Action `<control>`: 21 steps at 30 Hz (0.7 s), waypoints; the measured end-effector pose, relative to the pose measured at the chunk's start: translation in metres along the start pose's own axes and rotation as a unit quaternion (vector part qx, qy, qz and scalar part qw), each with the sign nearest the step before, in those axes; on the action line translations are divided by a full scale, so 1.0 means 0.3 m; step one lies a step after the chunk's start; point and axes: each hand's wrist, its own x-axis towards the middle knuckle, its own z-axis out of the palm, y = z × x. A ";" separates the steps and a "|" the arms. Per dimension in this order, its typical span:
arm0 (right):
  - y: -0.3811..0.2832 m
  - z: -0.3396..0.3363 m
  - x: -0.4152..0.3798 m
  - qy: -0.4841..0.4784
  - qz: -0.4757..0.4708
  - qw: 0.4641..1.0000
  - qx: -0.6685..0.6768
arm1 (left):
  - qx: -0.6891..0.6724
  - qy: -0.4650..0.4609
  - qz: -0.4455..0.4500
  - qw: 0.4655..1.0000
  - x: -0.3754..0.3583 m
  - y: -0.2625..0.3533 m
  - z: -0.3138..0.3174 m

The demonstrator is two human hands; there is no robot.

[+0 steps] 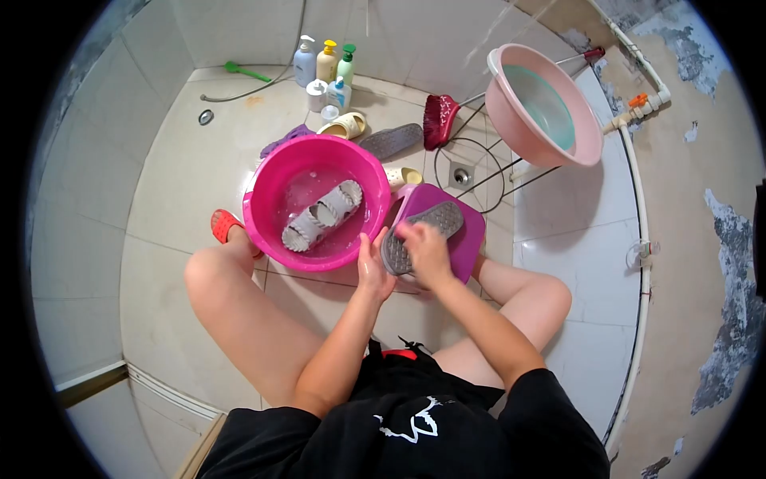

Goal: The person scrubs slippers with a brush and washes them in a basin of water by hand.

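A grey slipper (444,217) lies sole up and slanted over the purple stool (471,243). My left hand (375,270) is at its near left end, thumb raised and fingers against the edge, seemingly gripping it. Over the middle of the sole, my right hand (428,254) has its fingers curled and slightly blurred; whatever they may hold is hidden. Left of the stool stands a bright pink basin (263,219) with some suds and water. Inside it rests a pair of light grey slippers (323,214).
Beyond the basin lie another grey slipper (391,142), cream clogs (345,125) and purple footwear (286,140). Several pump bottles (325,62) stand by the wall. A red broom (439,121) and a pale pink basin (586,132) on a wire stand are at right, near a floor drain (460,176).
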 end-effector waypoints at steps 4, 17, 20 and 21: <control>0.018 -0.011 0.048 0.016 0.080 0.997 0.011 | -0.013 -0.053 -0.010 0.998 0.043 -0.021 -0.027; -0.014 -0.036 -0.039 0.012 -0.093 0.991 0.097 | 0.230 -0.001 0.021 0.973 -0.016 0.003 0.009; 0.153 -0.012 0.022 -0.013 0.080 0.994 0.072 | 0.223 -0.029 0.034 0.974 -0.003 -0.013 -0.019; 0.187 -0.008 0.048 0.051 0.124 0.987 -0.090 | 0.250 -0.032 0.035 0.967 -0.019 -0.008 0.014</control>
